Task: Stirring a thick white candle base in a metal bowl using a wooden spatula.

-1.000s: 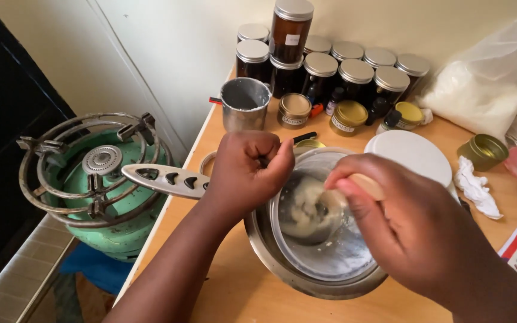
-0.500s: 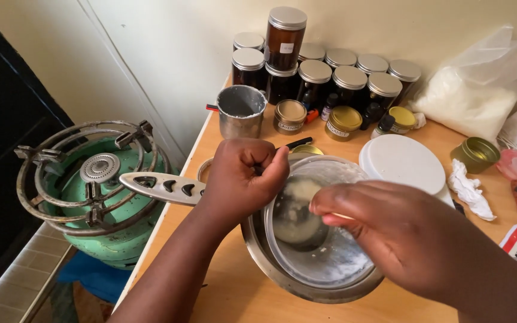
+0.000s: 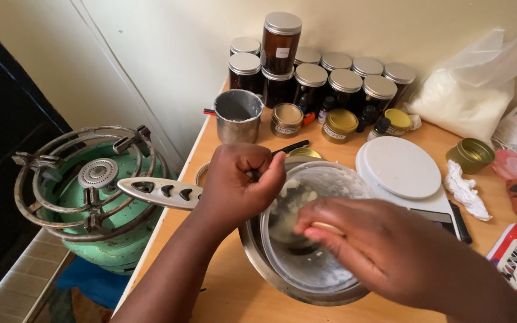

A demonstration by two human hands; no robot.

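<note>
The left hand (image 3: 240,185) is curling tight around the rim of a clear bowl (image 3: 318,263), which is sitting inside a steel bowl (image 3: 258,257) on the table (image 3: 234,299). The right hand (image 3: 378,251) is reaching into the clear bowl from the right, fingers pressed together around a pale wooden tool (image 3: 327,227). Pale wax (image 3: 288,200) is clinging to the bowl's wall between both hands. A handle (image 3: 160,192) is sticking out left, over the gas burner (image 3: 85,191).

Glass bowl (image 3: 324,263) in metal bowl (image 3: 258,254); jars (image 3: 312,81) behind, stove (image 3: 85,191) left
</note>
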